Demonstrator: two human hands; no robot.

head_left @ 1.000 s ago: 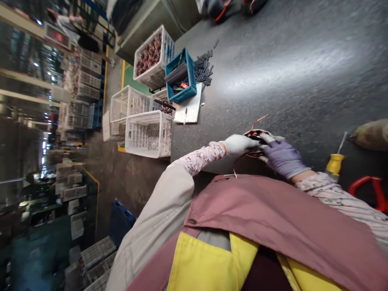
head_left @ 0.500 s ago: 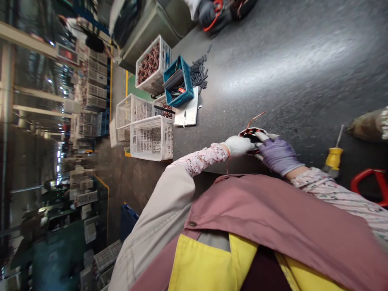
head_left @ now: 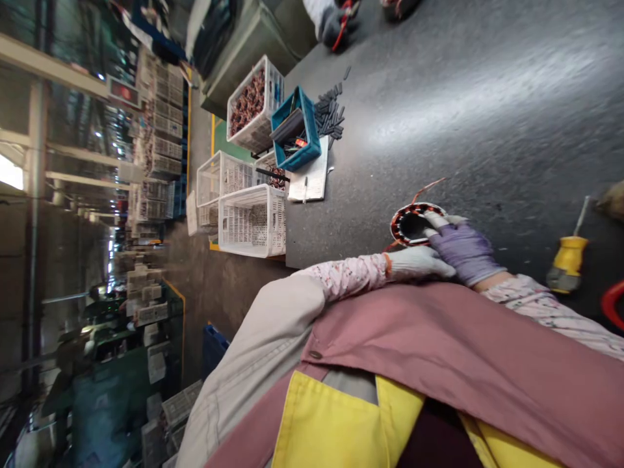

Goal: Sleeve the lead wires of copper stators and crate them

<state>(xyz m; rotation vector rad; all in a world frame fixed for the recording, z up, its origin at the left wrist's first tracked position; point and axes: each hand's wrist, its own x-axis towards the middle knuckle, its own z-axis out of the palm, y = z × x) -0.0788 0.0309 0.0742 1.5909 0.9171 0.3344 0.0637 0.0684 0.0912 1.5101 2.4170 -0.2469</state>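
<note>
A ring-shaped motor stator (head_left: 396, 224) with copper-red windings and a white rim lies on the dark table, its round bore facing up. A thin reddish wire (head_left: 429, 186) sticks out from its far side, and another bit of wire shows at its near left. My right hand (head_left: 463, 250), in a purple glove with pale fingertips, grips the stator's right rim with its fingers over the edge. My left hand (head_left: 420, 262), in a white glove, lies along the stator's near side with fingers stretched to the right, close to the table's edge.
A yellow-handled screwdriver (head_left: 569, 255) and a red handle (head_left: 613, 304) lie at right. At left are a blue bin (head_left: 312, 153), black sleeve pieces (head_left: 331, 117), a white pad (head_left: 316, 179) and white crates (head_left: 277, 221). Across the table is another person's gloved hand (head_left: 332, 26).
My left hand has come off the stator's top left and slid down to its near side, uncovering the bore. My right hand stays on the right rim. The view has shifted slightly.
</note>
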